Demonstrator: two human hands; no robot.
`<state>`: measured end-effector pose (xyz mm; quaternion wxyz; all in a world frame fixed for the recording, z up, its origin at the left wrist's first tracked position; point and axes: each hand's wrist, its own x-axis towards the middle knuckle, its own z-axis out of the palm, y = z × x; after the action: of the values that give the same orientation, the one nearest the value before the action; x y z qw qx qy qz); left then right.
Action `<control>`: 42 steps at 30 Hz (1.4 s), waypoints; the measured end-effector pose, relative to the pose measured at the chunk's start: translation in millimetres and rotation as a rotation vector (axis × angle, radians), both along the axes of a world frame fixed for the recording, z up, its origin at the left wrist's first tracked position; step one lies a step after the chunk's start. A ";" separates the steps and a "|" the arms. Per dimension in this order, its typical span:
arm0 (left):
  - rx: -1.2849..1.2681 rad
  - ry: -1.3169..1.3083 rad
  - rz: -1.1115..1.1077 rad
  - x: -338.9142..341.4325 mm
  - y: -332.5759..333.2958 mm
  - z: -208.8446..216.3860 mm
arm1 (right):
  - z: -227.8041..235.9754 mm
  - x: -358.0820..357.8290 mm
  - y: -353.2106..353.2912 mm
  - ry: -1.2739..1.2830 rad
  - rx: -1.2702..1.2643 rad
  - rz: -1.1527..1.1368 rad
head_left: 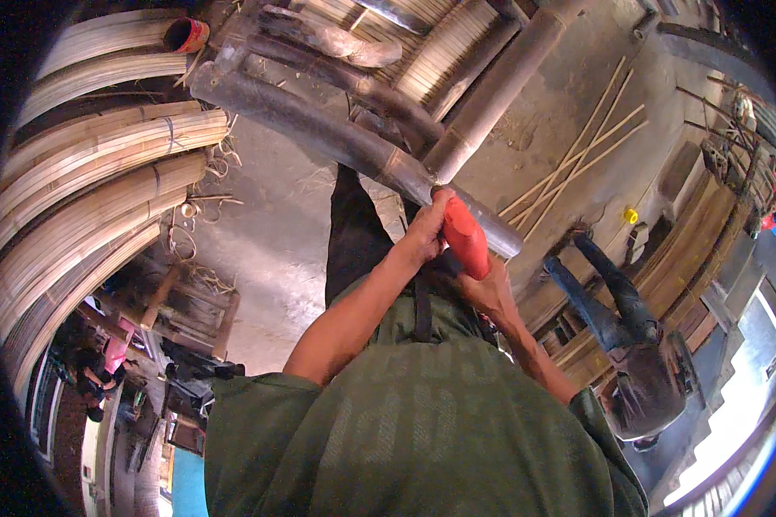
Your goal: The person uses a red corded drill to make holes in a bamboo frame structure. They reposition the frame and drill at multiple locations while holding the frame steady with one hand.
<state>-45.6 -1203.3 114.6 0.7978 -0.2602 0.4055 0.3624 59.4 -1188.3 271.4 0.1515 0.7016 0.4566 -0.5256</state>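
Note:
I grip a red power tool [466, 234] with both hands; its exact kind is not clear. My left hand [428, 227] is closed round its far end, close to the thick dark bamboo pole [319, 122]. Closed on the near end is my right hand [490, 290], close to my waist. That pole runs slantwise in front of me and meets a second thick bamboo pole [510, 86] just beyond the tool. Both belong to a bamboo frame with pale slats [451, 53]. The tool's tip is hidden by my left hand.
Bundles of bamboo strips [103, 142] are stacked at left, with a red can [186, 35] above them. Thin sticks [578, 164] lie crossed on the floor at right, near a small yellow object [631, 215]. Another person [642, 379] stands at right; someone else [99, 379] is at lower left.

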 end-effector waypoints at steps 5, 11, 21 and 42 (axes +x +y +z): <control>-0.063 -0.063 0.059 8.7 -3.8 -7.8 | -7.5 6.9 -0.9 0.056 0.076 0.079; -0.033 -0.114 0.136 12.2 -7.4 -7.6 | -7.4 14.6 4.6 0.143 0.109 0.153; -0.062 -0.147 0.161 7.5 -10.9 0.0 | -3.4 14.7 20.4 0.228 0.103 0.175; -0.134 -0.112 0.134 1.2 1.0 39.7 | 13.8 5.7 24.8 0.132 0.021 0.109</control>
<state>-44.4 -1202.2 154.3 0.7740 -0.3594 0.3653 0.3718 65.1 -1163.5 285.2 0.1421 0.6410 0.5085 -0.5571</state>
